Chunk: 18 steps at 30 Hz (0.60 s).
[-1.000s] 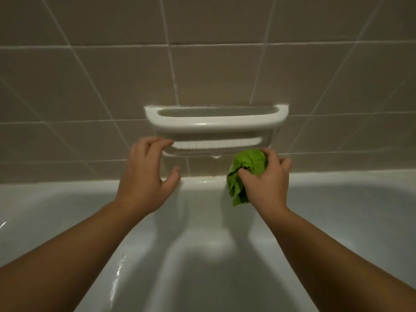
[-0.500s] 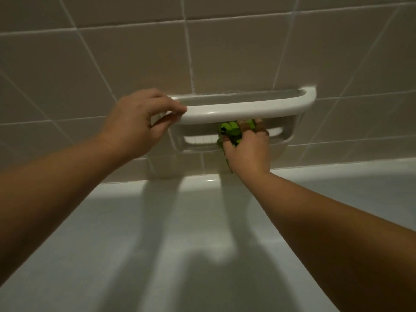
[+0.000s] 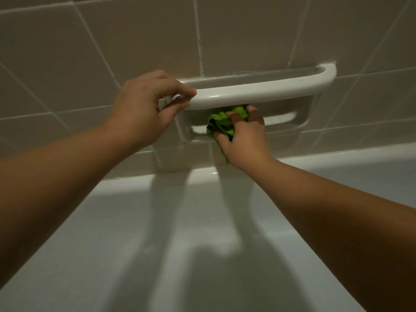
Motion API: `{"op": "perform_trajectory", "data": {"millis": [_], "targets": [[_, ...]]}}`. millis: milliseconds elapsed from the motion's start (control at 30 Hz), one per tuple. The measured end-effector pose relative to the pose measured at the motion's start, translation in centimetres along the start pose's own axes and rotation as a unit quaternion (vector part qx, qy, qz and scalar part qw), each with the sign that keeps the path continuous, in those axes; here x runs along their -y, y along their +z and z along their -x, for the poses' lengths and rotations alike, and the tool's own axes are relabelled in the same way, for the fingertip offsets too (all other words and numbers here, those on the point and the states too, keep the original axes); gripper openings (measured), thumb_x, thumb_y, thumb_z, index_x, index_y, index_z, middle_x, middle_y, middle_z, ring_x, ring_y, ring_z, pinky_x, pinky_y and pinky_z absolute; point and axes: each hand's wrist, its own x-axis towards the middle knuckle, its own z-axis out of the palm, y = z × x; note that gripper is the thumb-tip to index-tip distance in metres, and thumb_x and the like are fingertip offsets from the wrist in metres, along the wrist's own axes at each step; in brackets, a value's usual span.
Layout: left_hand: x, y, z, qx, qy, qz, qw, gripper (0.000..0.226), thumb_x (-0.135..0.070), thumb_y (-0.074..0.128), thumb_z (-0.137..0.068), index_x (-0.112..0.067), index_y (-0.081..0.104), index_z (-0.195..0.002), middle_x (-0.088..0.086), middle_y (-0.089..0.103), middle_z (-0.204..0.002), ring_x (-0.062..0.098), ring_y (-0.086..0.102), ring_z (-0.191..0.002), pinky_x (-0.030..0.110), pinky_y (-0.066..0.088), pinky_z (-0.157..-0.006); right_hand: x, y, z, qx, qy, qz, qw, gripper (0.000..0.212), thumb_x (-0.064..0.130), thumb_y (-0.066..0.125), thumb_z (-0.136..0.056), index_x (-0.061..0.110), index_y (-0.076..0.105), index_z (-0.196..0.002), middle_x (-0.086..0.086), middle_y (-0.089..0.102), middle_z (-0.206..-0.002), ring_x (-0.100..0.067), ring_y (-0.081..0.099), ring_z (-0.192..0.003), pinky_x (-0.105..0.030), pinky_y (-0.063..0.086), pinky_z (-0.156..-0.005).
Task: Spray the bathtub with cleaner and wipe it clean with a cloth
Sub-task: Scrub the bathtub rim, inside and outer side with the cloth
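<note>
Shifted leftward, right hand [image 3: 244,138] grips cloth [image 3: 221,122].

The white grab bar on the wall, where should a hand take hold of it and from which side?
Grip the bar on its free span right of the left hand, coming from the front, fingers over the top. It is a rounded horizontal rail, standing off the wall. The right hand with the cloth fills the recess below.

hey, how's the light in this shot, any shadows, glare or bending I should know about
Head view: dim, warm light; both arms throw long dark shadows down the bathtub wall; small glare streaks sit on the white wall handle; wide-angle bending curves the tile lines; the left hand on the handle and the right hand with the green cloth look slightly soft.
</note>
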Motion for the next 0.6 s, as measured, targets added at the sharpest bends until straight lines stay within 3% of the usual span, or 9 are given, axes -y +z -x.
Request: {"op": "perform_trajectory", "data": {"millis": [133, 267, 367, 467, 600], "targets": [[0.1, 0.0, 0.0, -0.001, -0.003, -0.001, 1.0, 0.021, -0.031, 0.069, -0.098, -0.027, 0.076, -0.117, -0.001, 0.071, -0.108, 0.018, 0.066, -0.097, 0.043, 0.054, -0.089, 4.0, 1.5, 0.5, 0.044, -0.049, 0.015, 0.998, 0.06, 0.057, 0.057, -0.097, 0.037, 0.043, -0.152, -0.013, 0.018, -0.164, -0.04, 0.028, -0.145, -0.047, 0.033, -0.12], [-0.1, 0.1, 0.0, 0.0, -0.02, -0.002, 1.0, 0.022, -0.032, 0.069, -0.097, -0.028, 0.076, -0.117, -0.001, 0.07, -0.11, 0.019, 0.066, -0.099, 0.044, 0.054, -0.091, 1.8, -1.2, 0.0, 0.078, -0.093, 0.082, 0.989, 0.06, 0.06, 0.053, -0.098, 0.03, 0.047, -0.149, -0.014, 0.028, -0.158, -0.037, 0.044, -0.135, -0.046, 0.04, -0.114], [-0.4, 0.2, 0.1, -0.008, -0.023, -0.002, 1.0, 0.021, -0.031, 0.07, -0.097, -0.028, 0.076, -0.116, 0.0, 0.071, -0.109, 0.019, 0.066, -0.099, 0.037, 0.052, -0.092, -3.0, -4.8, 0.3, 0.047, -0.048, 0.151, 0.986, 0.056, 0.059, 0.048, -0.1, 0.022, 0.054, -0.142, -0.02, 0.043, -0.145, -0.04, 0.052, -0.122, -0.047, 0.044, -0.107], [-0.6, 0.4, 0.2, -0.017, -0.027, -0.003, 0.999, 0.02, -0.03, 0.07, -0.097, -0.027, 0.077, -0.115, 0.001, 0.072, -0.108, 0.019, 0.067, -0.098, 0.033, 0.051, -0.091, -6.2, -7.3, 0.9, -0.015, 0.033, 0.182, 0.983, 0.049, 0.048, 0.049, -0.101, 0.009, 0.06, -0.129, -0.022, 0.049, -0.129, -0.04, 0.046, -0.119, -0.046, 0.039, -0.105], [-0.9, 0.6, 0.2, -0.024, -0.046, 0.004, 0.999, 0.021, -0.03, 0.071, -0.096, -0.026, 0.077, -0.116, 0.0, 0.071, -0.108, 0.018, 0.066, -0.098, 0.034, 0.051, -0.091, -3.8, -6.4, 0.8, -0.016, 0.051, 0.158, 0.986, 0.053, 0.054, 0.054, -0.097, 0.005, 0.064, -0.115, -0.024, 0.056, -0.121, -0.041, 0.048, -0.117, -0.046, 0.04, -0.104]]}}
